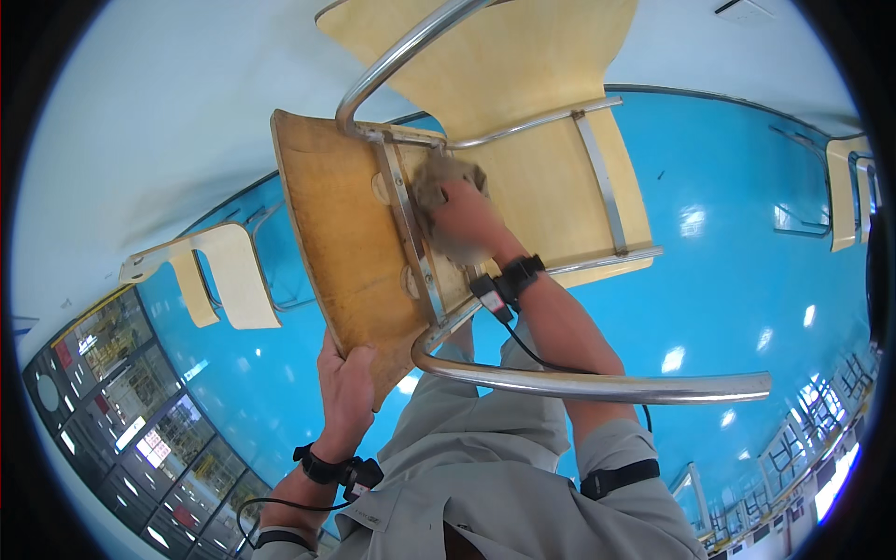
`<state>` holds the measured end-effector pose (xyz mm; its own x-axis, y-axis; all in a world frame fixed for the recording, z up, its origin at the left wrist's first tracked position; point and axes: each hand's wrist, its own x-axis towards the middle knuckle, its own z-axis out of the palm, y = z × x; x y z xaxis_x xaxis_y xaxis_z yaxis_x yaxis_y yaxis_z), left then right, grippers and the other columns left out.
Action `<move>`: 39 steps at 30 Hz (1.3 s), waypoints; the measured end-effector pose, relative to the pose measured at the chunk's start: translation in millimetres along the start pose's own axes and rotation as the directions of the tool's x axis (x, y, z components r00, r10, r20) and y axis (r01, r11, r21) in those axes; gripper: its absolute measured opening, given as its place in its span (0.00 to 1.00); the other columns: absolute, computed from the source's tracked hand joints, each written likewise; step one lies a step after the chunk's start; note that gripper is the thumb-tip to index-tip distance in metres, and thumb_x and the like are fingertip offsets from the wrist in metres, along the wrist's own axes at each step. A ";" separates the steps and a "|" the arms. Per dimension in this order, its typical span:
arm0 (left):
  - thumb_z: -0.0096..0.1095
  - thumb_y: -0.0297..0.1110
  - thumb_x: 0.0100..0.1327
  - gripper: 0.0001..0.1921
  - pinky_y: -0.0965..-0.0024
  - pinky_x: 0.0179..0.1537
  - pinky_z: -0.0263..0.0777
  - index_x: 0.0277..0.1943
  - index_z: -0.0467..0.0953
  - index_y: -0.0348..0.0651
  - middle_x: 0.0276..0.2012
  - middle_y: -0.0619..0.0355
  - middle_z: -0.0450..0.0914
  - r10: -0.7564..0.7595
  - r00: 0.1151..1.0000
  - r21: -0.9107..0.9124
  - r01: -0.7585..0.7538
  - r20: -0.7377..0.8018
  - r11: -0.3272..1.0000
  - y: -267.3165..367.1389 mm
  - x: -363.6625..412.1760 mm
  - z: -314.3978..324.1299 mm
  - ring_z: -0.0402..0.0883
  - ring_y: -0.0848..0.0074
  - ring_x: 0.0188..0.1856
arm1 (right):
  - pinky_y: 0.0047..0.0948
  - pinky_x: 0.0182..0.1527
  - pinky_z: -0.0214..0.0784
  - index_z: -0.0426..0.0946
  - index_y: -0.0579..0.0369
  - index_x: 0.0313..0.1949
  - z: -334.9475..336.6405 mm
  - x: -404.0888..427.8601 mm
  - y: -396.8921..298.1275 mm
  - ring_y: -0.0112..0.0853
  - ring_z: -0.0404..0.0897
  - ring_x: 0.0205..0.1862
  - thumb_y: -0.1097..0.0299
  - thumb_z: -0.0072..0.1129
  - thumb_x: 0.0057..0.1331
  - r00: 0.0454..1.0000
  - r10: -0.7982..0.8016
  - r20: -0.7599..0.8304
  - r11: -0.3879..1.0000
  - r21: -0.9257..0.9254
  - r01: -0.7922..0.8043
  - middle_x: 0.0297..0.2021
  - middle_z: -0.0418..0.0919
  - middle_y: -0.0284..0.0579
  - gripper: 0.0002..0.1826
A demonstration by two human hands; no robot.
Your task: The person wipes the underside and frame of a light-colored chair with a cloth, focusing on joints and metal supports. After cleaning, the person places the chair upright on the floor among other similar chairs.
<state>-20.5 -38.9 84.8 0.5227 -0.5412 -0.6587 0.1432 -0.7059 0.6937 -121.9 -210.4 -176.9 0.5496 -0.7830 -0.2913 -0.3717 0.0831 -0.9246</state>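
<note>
A brown wooden chair seat with worn edges is before me, its underside and metal crossbar facing me. Bent steel tube legs extend from its frame. My left hand grips the seat's near left corner, thumb on the face towards me. In my right hand is a bunched grey-brown cloth, pressed against the underside just right of the crossbar; the cloth is slightly blurred. Right behind it shows a paler plywood chair with steel rails. How the two chairs touch is hidden.
Pale chairs stand by the wall at left and at far right. The blue floor is glossy. Metal frames line the lower right, and a glazed partition the lower left. Cables run from my wrist straps.
</note>
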 end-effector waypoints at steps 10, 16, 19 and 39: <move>0.51 0.25 0.66 0.27 0.66 0.61 0.72 0.68 0.68 0.27 0.57 0.46 0.81 0.004 1.000 0.042 -0.004 -0.011 0.999 3.4 1.6 0.4 0.80 0.67 0.56 | 0.41 0.52 0.77 0.85 0.54 0.51 -30.5 -79.5 2.9 0.49 0.87 0.45 0.70 0.64 0.55 0.971 -0.119 0.208 0.991 0.086 0.103 0.43 0.87 0.58 0.22; 0.50 0.25 0.63 0.26 0.65 0.60 0.74 0.66 0.70 0.31 0.57 0.49 0.79 -0.014 0.999 0.070 0.017 -0.045 0.997 -3.5 4.3 -3.1 0.80 0.67 0.56 | 0.30 0.50 0.76 0.80 0.55 0.62 -33.9 13.6 -34.2 0.26 0.85 0.45 0.74 0.66 0.63 0.996 0.057 -0.074 0.911 0.411 -0.022 0.43 0.89 0.44 0.26; 0.51 0.25 0.64 0.26 0.65 0.60 0.73 0.66 0.70 0.30 0.57 0.49 0.80 -0.029 0.998 0.068 0.032 -0.053 0.997 -2.5 4.5 -3.7 0.80 0.67 0.57 | 0.31 0.47 0.76 0.80 0.58 0.61 -23.7 38.6 -36.5 0.24 0.84 0.43 0.77 0.65 0.61 0.955 0.177 -0.238 0.541 0.834 0.108 0.41 0.88 0.45 0.26; 0.52 0.26 0.64 0.27 0.64 0.61 0.72 0.67 0.69 0.27 0.57 0.46 0.80 -0.027 0.999 0.070 0.029 -0.036 0.997 -10.1 7.9 -8.6 0.79 0.66 0.57 | 0.32 0.53 0.78 0.81 0.57 0.59 -48.9 -49.2 -4.3 0.32 0.86 0.51 0.67 0.73 0.58 0.944 0.112 0.310 0.722 0.627 -0.291 0.51 0.87 0.47 0.28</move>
<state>-10.5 -32.1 75.2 0.5481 -0.5054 -0.6664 0.0992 -0.7519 0.6518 -183.9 -202.3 -146.6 0.7093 -0.5391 -0.4542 0.0408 0.6746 -0.7370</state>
